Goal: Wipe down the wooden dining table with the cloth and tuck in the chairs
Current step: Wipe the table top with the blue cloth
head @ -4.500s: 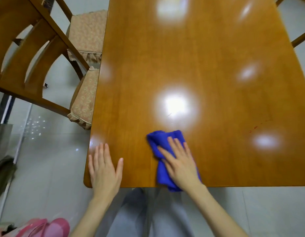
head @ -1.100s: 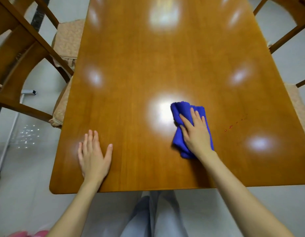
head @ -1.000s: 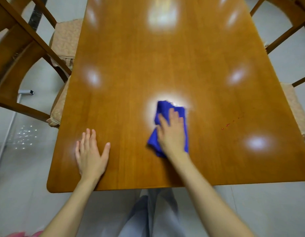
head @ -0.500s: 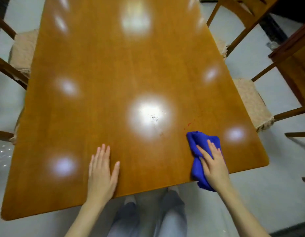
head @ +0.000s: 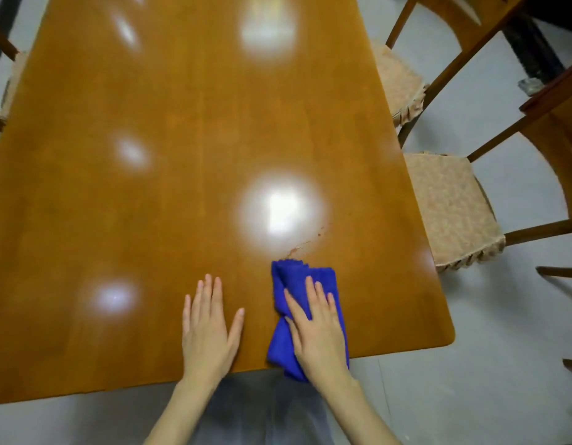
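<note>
Right hand point(head: 321, 335): fingers point(head: 310, 293) extended and slightly spread, palm pressed flat on blue cloth point(head: 289, 284). Nothing pinched or curled around; the hand pins the cloth by pressure alone. Cloth is bunched, lying lengthwise under the palm, its far end showing past the fingertips, its near end hanging just over the table's near edge by the wrist.

Left hand point(head: 207, 332): fingers point(head: 209, 290) straight, thumb splayed toward the cloth, palm flat on bare wood. Holds nothing. Sits just beside the right hand, a strip of tabletop between thumb and cloth.

Just beyond the right fingertips: thin reddish smear point(head: 305, 242), apart from the cloth's far edge.

Wooden table point(head: 182, 155) glossy, several light reflections on it.

Right of the right hand: 2 chairs with tan cushions, nearer chair point(head: 451, 207) and farther chair point(head: 397, 81), seats partly out from the table. Left of the left hand, at the far edge: part of another chair point(head: 2, 53).
</note>
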